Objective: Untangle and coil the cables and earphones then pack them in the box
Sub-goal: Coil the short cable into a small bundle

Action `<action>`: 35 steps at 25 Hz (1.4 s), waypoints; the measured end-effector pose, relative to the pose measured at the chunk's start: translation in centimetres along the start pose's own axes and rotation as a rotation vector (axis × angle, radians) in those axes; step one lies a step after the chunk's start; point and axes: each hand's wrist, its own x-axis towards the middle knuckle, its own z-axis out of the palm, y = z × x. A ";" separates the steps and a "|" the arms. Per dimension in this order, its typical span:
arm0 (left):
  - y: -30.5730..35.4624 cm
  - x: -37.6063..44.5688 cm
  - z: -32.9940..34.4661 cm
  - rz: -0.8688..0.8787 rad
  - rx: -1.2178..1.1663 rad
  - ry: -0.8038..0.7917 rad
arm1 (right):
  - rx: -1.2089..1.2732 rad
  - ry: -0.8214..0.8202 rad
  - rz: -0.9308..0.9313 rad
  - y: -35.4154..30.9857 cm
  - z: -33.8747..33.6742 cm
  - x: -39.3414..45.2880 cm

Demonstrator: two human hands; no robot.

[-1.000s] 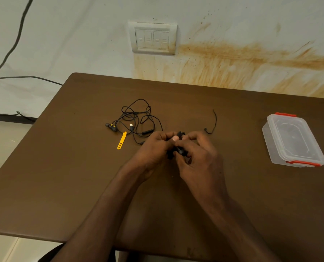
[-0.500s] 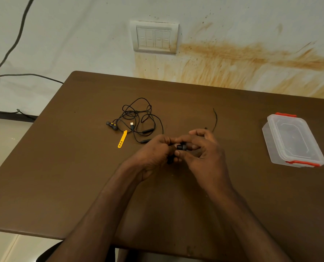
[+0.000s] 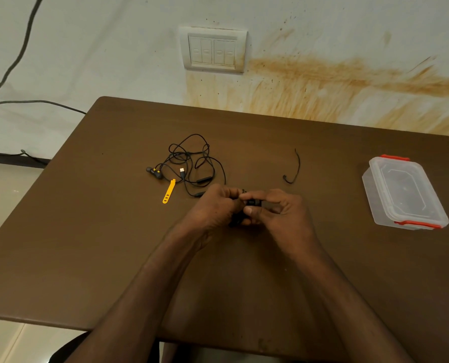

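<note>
My left hand (image 3: 214, 209) and my right hand (image 3: 282, 216) meet over the middle of the brown table (image 3: 87, 244). Both pinch a small black coiled cable (image 3: 244, 209), mostly hidden by the fingers. A tangle of black cables and earphones (image 3: 190, 163) lies just beyond my left hand, with dark earbuds with yellow accents (image 3: 155, 172) at its left end and a small metal plug (image 3: 182, 171) inside it. A clear plastic box with red clips (image 3: 404, 192) sits closed at the right.
A yellow cable tie (image 3: 169, 191) lies left of my hands. A short curved black wire piece (image 3: 294, 167) rests beyond my right hand. The stained wall with a switch panel (image 3: 214, 49) runs behind the table; a grey cable (image 3: 35, 102) runs along it at left.
My right hand has turned and shifted slightly right, its fingers now curled over the black bundle. The left hand stays on it. The view has shifted a little; the tangle and box lie unmoved.
</note>
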 end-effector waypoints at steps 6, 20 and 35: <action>0.5 -0.5 -1.5 0.049 0.226 -0.162 | -0.047 -0.006 -0.040 -0.3 0.2 -0.5; 0.5 -0.8 -0.3 0.055 0.146 -0.013 | -0.274 0.101 -0.229 -0.7 0.3 -0.6; 0.9 -0.7 0.1 0.237 0.043 0.103 | -0.282 0.103 -0.410 -0.9 1.5 -1.4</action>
